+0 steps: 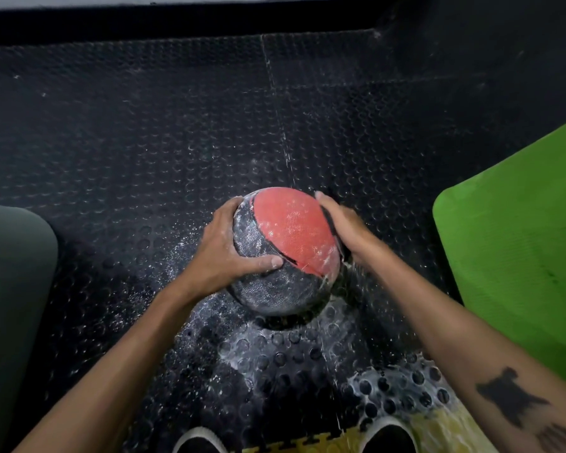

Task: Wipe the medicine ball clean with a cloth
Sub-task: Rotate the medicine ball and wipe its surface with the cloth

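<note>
A red and black medicine ball [285,250], dusted with white powder, is held just above the studded black rubber floor [144,142]. My left hand [229,246] grips its left side, with the thumb curled across the front of the ball. My right hand [343,227] holds the right side, its fingers wrapped over the top right edge. No cloth is in view.
A bright green mat [517,243] lies at the right, a dark green cushion-like object [10,289] at the left. White powder is scattered on the floor under the ball. My two shoes [203,441] show at the bottom, beside a yellow foam tile [438,429].
</note>
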